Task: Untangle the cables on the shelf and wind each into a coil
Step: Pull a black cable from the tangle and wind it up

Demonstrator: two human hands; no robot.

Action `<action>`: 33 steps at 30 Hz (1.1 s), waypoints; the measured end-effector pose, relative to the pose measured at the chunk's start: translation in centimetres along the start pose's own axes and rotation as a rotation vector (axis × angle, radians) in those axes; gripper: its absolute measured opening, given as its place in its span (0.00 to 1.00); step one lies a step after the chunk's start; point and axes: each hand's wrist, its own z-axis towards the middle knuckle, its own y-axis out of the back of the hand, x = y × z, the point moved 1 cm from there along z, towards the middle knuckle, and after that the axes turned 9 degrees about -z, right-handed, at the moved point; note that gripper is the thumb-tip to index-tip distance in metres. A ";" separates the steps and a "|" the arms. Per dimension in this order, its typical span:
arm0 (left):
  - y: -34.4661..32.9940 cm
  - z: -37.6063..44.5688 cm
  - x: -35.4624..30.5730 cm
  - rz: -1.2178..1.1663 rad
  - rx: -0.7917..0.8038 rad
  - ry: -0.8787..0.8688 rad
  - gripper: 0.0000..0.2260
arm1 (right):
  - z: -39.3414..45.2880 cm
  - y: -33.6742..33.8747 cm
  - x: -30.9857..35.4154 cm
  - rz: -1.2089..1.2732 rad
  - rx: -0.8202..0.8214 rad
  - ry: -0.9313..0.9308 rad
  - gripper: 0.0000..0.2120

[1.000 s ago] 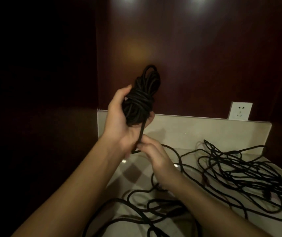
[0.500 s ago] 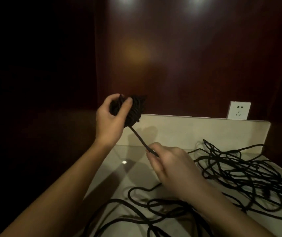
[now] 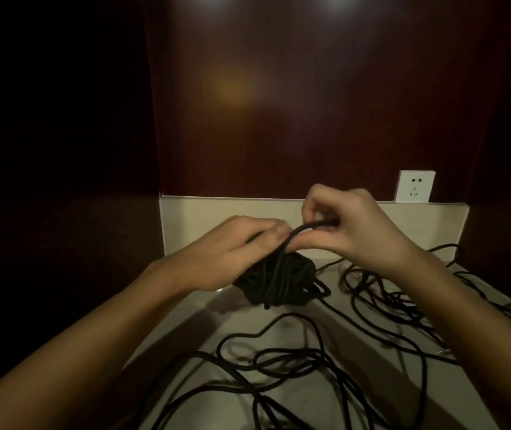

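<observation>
The coil (image 3: 279,279) is gripped by the left hand (image 3: 232,252) while the cable end (image 3: 307,228), pinched by the right hand (image 3: 353,225), should be tucked snugly.

obstacles: loose cables (image 3: 381,308) right, front | free: shelf (image 3: 182,231) back-left

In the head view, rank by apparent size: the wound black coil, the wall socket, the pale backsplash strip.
1. pale backsplash strip, widest across the frame.
2. wound black coil, partly hidden by the left hand.
3. wall socket, though farther away, so true size is unsure.
</observation>
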 end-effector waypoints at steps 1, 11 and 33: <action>-0.5 0.0 -0.6 -0.078 0.044 0.012 0.22 | 0.3 0.1 0.1 0.021 0.018 -0.004 0.22; 0.4 -1.0 -1.8 -0.588 -0.203 0.097 0.25 | -1.2 -2.4 -1.1 0.486 -0.117 -0.187 0.08; 1.0 2.0 1.8 -0.747 -0.747 0.081 0.18 | -5.5 -7.0 1.0 0.290 0.084 -0.498 0.12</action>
